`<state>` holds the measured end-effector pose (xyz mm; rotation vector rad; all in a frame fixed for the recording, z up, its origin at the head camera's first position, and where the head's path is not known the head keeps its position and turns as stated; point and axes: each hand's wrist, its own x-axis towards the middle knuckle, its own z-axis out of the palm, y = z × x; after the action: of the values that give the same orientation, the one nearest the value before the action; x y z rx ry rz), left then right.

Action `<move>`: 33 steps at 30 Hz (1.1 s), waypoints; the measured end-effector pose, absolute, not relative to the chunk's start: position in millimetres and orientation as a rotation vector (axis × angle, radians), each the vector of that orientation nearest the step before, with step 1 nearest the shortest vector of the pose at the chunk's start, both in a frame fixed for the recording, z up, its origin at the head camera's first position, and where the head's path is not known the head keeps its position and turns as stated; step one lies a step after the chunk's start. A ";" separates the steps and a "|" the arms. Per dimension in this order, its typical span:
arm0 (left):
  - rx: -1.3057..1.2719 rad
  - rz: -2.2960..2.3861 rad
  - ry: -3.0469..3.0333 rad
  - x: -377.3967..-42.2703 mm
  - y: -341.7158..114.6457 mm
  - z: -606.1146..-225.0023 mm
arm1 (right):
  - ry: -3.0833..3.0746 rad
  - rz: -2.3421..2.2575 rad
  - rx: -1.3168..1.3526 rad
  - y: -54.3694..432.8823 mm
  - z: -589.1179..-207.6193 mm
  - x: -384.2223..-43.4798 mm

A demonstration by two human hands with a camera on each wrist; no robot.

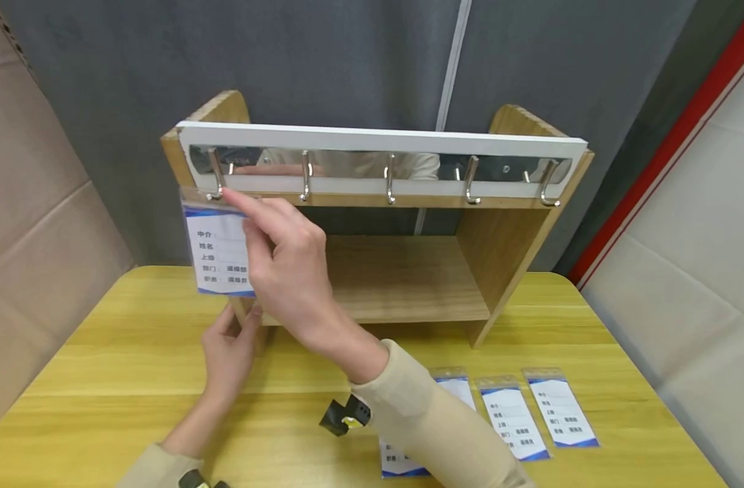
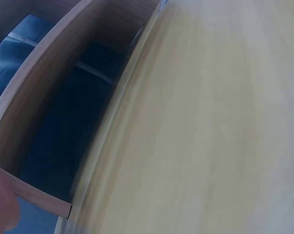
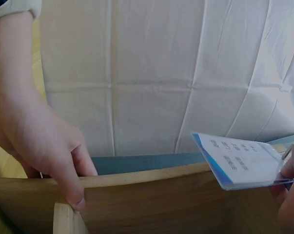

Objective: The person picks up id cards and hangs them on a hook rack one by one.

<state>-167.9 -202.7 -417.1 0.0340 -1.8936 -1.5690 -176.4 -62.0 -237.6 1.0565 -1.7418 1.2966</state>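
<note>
From my remote seat I see a wooden shelf [image 1: 402,274] standing on a yellow table [image 1: 134,379], with a white rail [image 1: 378,137] of five metal hooks across its top front. A person's right hand [image 1: 293,254] pinches a clear-sleeved name card [image 1: 216,251] near its top edge, thumb and fingers together on it. The card hangs upright just under the leftmost hook [image 1: 215,169], its top edge by the hook's tip; I cannot tell whether the slot is on the metal. The left hand [image 1: 228,349] is curled round the shelf's left side board, low down. More cards [image 1: 515,421] lie flat on the table, some partly covered by the right sleeve [image 1: 433,407]. To seat this card well, I judge, the slot should face the tip squarely, slide over it, and drop into the bend before the pinch loosens; the left hand's hold should stop the shelf shifting.
</note>
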 end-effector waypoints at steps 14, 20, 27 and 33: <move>0.083 -1.622 -1.899 -165.9 -201.1 -418.0 | -1.670 1.193 0.971 -60.6 -249.9 -182.5; 0.066 -1.638 -1.882 -165.0 -201.1 -418.1 | -1.596 1.245 0.940 -58.5 -257.9 -184.8; 0.034 -1.645 -1.856 -165.8 -199.4 -417.9 | -1.571 1.250 0.945 -46.9 -261.0 -185.1; 0.059 -1.627 -1.880 -165.2 -199.4 -416.7 | -1.573 1.328 1.051 -25.9 -267.7 -184.4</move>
<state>-165.2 -199.4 -416.7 0.0592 -1.8799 -1.6269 -184.4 -25.9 -267.7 1.0506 -1.5726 1.3281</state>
